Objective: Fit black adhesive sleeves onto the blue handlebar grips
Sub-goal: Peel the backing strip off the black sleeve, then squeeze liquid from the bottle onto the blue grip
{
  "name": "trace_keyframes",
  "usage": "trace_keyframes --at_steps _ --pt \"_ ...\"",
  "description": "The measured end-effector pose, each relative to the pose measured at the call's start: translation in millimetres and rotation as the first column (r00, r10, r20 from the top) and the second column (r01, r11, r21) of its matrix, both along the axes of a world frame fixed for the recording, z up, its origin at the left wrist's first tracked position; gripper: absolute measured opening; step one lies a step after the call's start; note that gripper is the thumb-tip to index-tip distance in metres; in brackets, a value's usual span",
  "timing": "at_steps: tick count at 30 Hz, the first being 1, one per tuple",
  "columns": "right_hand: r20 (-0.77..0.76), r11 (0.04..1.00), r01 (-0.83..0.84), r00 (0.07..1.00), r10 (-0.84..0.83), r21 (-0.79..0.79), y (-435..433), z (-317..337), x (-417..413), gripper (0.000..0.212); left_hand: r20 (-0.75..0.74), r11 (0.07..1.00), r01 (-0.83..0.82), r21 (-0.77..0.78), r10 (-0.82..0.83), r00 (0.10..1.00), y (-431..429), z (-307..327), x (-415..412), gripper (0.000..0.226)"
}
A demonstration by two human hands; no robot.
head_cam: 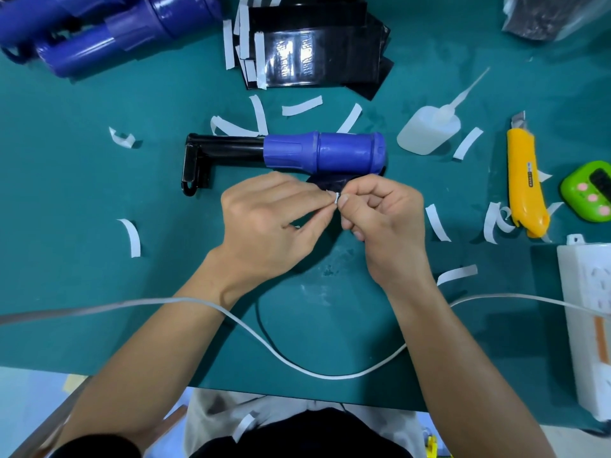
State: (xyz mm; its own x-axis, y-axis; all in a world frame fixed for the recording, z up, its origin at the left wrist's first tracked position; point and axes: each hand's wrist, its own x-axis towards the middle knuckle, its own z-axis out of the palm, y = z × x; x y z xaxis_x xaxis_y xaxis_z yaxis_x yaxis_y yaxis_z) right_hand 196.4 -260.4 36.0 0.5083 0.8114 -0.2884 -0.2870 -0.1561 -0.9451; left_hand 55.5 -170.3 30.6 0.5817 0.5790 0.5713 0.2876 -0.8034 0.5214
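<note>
Nearest me, a loose paper strip (244,424) lies on my lap; past it a white cable (251,328) loops across the green worktop (66,193), running under both my forearms; at the right edge sits a white power strip (591,309).

My left hand (267,226) and right hand (383,223) meet in the middle of the worktop; the fingers (317,206) of the left, thumb and forefinger, are pressed together on a small white tab (336,197), and the right thumb and forefinger pinch the same tab from the other side, with the remaining right fingers curled in; the tab sits at the edge of a black sleeve (327,185), which shows only as a dark patch between my hands and the grip; I cannot tell which hand also holds the sleeve itself.

Just beyond my knuckles the blue grip (325,153) lies on its side, fitted on a black bar (228,148) that points left and ends in a bent bracket; peeled white strips (301,105) are scattered around it.

To the right lie a clear squeeze bottle (426,130), a yellow utility knife (525,180) and a green timer (591,193); farther back is a stack of black sleeves (317,57) with white strips along their left edges; at the far left lie more blue grips (99,38); at the far right corner, a plastic bag (555,14).
</note>
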Motion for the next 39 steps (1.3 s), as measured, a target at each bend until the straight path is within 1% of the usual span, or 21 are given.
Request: trace_keyframes --at_steps 3,8,12,15,18,21,22,24,25,27,28,29,31,32,33,34,35,36,37,38,39 --pt "0.016 1.0 0.009 1.0 -0.009 0.022 0.3 -1.4 -2.8 0.03 0.012 0.996 -0.022 -0.092 0.023 1.0 -2.1 0.2 0.6 0.007" --pt "0.033 0.999 0.028 0.999 -0.029 0.036 1.1 -1.5 -3.6 0.032 -0.005 0.921 -0.042 -0.387 0.043 0.999 -3.0 6.0 3.3 0.006" --pt "0.045 0.999 0.026 0.999 -0.027 0.033 0.6 -1.3 -3.2 0.034 0.002 0.723 -0.065 -0.688 0.092 0.996 -3.6 12.6 8.1 0.019" --pt "0.035 1.0 0.027 0.999 -0.027 0.007 -1.3 -0.9 -5.6 0.033 0.07 0.558 -0.014 -0.83 0.13 0.989 -0.9 18.9 11.9 0.02" --pt "-0.036 0.999 0.004 0.999 -0.005 -0.036 -3.7 1.9 -3.2 0.027 0.155 0.461 0.003 -0.888 0.292 0.944 12.4 25.7 6.6 0.022" --pt "-0.159 0.985 -0.161 0.976 0.148 -0.069 -7.7 3.4 8.2 0.01 0.18 0.389 -0.078 -0.918 0.583 0.792 42.3 29.5 -9.8 0.018" --pt "-0.196 0.97 -0.232 0.957 0.213 -0.076 -9.4 3.3 12.4 0.01 0.187 0.408 -0.131 -0.904 0.651 0.736 53.2 29.4 -16.1 0.018" --pt "-0.2 0.923 -0.361 0.922 0.332 -0.131 -12.1 4.7 19.3 0.017 0.205 0.542 -0.335 -0.771 0.708 0.675 69.1 27.2 -26.7 0.015" --pt "-0.166 0.888 -0.42 0.905 0.393 -0.188 -13.4 6.4 22.4 0.019 0.181 0.614 -0.467 -0.636 0.708 0.683 74.5 23.3 -31.4 0.015" --pt "-0.022 0.789 -0.52 0.839 0.544 -0.327 -17.2 10.4 29.5 0.015 0.01 0.732 -0.646 -0.216 0.663 0.749 78.2 14.1 -38.6 0.026" --pt "0.065 0.728 -0.555 0.776 0.627 -0.401 -20.4 12.6 34.4 0.014 -0.101 0.782 -0.622 -0.045 0.616 0.781 77.4 8.6 -40.1 0.035" --pt "0.139 0.667 -0.571 0.7 0.7 -0.479 -24.3 14.7 40.5 0.016 -0.185 0.822 -0.569 0.015 0.561 0.807 76.2 4.7 -39.5 0.043" --pt "0.2 0.55 -0.564 0.563 0.802 -0.616 -35.0 19.2 53.7 0.02 -0.23 0.867 -0.498 0.015 0.488 0.842 72.2 1.7 -33.1 0.045" --pt "0.225 0.527 -0.531 0.531 0.817 -0.663 -39.5 22.3 59.5 0.02 -0.216 0.882 -0.471 0.026 0.465 0.858 69.6 1.2 -28.9 0.041" --pt "0.295 0.57 -0.466 0.538 0.79 -0.677 -43.0 24.3 64.2 0.02 -0.202 0.898 -0.437 0.049 0.437 0.877 66.1 0.0 -24.6 0.037" --pt "0.415 0.686 -0.349 0.595 0.688 -0.638 -44.5 24.4 67.3 0.02 -0.198 0.922 -0.381 0.065 0.386 0.901 62.6 -2.0 -21.0 0.033" --pt "0.543 0.842 -0.164 0.698 0.467 -0.513 -42.3 22.9 69.6 0.021 -0.211 0.949 -0.313 0.041 0.314 0.926 58.5 -4.0 -16.7 0.032" --pt "0.611 0.95 0.078 0.781 0.13 -0.303 -37.1 22.3 70.2 0.022 -0.239 0.97 -0.244 -0.015 0.233 0.943 53.9 -6.2 -12.1 0.037" --pt "0.603 0.95 0.302 0.773 -0.195 -0.08 -30.6 20.5 71.3 0.021 -0.277 0.98 -0.183 -0.074 0.156 0.948 49.3 -8.5 -7.9 0.045" --pt "0.583 0.896 0.439 0.712 -0.391 0.065 -24.8 16.2 73.5 0.024 -0.323 0.984 -0.143 -0.111 0.1 0.941 45.4 -11.4 -4.0 0.053" --pt "0.596 0.868 0.488 0.67 -0.442 0.095 -18.7 11.1 73.7 0.039 -0.371 0.986 -0.122 -0.112 0.072 0.926 42.7 -15.0 -0.4 0.058"
